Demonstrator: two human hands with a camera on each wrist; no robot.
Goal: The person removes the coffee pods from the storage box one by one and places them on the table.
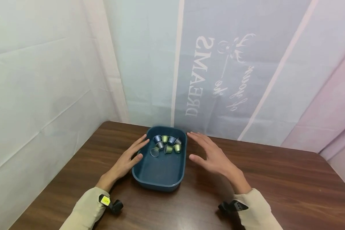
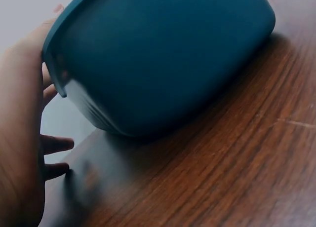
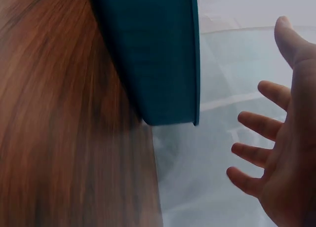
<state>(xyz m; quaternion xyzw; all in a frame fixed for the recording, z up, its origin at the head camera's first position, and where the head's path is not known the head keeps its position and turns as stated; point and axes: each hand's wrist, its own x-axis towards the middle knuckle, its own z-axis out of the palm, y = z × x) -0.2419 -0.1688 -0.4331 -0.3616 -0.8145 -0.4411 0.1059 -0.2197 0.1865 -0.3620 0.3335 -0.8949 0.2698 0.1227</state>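
A dark teal rectangular tub (image 1: 161, 171) stands on the table. Several coffee capsules, some blue (image 1: 157, 139) and some green (image 1: 177, 148), lie jumbled toward its far end. At the tub's left side is my left hand (image 1: 125, 163), its fingers extended and the thumb by the rim; whether it touches the rim I cannot tell. My right hand (image 1: 214, 158) hovers off the tub's right side, fingers spread and apart from it. The right wrist view shows a gap between that hand (image 3: 291, 138) and the tub wall (image 3: 153, 54), with nothing held.
The brown wood-grain table (image 1: 276, 179) extends to both sides of the tub. Behind it hangs a pale printed curtain (image 1: 149, 64) reaching the table's back edge, and another white sheet (image 1: 40, 95) hangs along the left. Dark wrist straps (image 1: 238, 205) sit over both sleeves.
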